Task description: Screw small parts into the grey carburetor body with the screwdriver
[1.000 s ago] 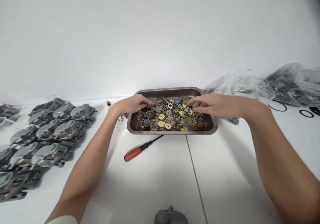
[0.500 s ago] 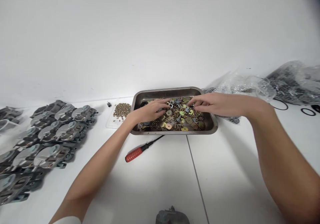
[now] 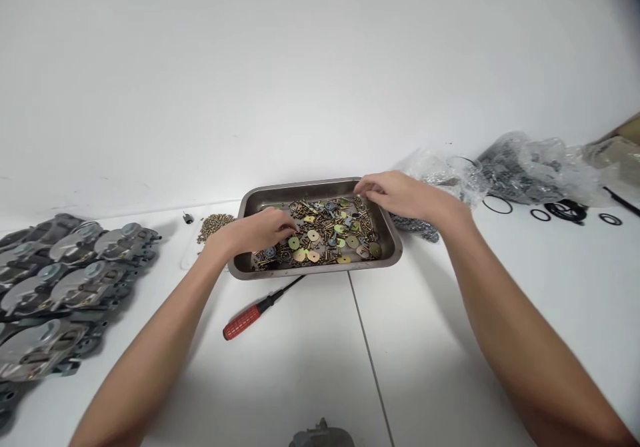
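A metal tray [image 3: 315, 270] holds a loose mix of brass-coloured screws, round yellowish plates [image 3: 313, 235] and small grey metal parts. My left hand [image 3: 263, 228] is over the tray's left part, its fingers curled in and their tips partly hidden; anything in them cannot be made out. Over the back right corner of the tray is my right hand [image 3: 393, 190], fingers bent but apart, with nothing visible in them. In front of the tray lies a screwdriver with a red handle [image 3: 243, 321], its shaft pointing toward the tray.
Rows of grey metal carburetor-like bodies [image 3: 80, 287] stand at the left. A pile of small brass parts [image 3: 215, 224] lies left of the tray. Plastic bags of metal parts [image 3: 530, 167] and black rings [image 3: 497, 204] are at the right. Another grey body [image 3: 323, 436] sits at the front edge.
The view has shifted right. My hands have moved apart: the left draws back to the tray's left side with fingers curling, the right moves to the back right corner.
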The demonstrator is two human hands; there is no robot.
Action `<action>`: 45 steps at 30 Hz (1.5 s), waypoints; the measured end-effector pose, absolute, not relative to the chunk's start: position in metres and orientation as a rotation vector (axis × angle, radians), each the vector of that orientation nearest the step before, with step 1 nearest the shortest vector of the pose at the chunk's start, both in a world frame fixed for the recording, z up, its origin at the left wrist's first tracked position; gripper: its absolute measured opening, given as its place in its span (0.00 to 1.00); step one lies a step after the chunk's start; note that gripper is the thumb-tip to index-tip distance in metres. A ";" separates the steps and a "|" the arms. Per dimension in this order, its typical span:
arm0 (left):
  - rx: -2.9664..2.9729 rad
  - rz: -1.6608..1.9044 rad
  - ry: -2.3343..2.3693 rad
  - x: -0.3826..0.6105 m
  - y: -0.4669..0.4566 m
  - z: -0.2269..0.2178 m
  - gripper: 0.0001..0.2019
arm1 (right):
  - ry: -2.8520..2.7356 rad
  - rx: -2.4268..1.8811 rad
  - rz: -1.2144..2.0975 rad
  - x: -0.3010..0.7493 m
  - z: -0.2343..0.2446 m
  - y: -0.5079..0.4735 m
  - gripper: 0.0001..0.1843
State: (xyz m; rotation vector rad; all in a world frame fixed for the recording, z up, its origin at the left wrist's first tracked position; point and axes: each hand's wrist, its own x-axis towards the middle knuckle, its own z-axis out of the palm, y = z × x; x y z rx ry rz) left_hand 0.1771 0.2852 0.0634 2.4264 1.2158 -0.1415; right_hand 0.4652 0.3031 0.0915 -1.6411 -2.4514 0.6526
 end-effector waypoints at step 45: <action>2.519 0.111 1.397 0.183 0.325 0.033 0.18 | -2.436 -1.456 0.890 0.474 0.102 0.301 0.17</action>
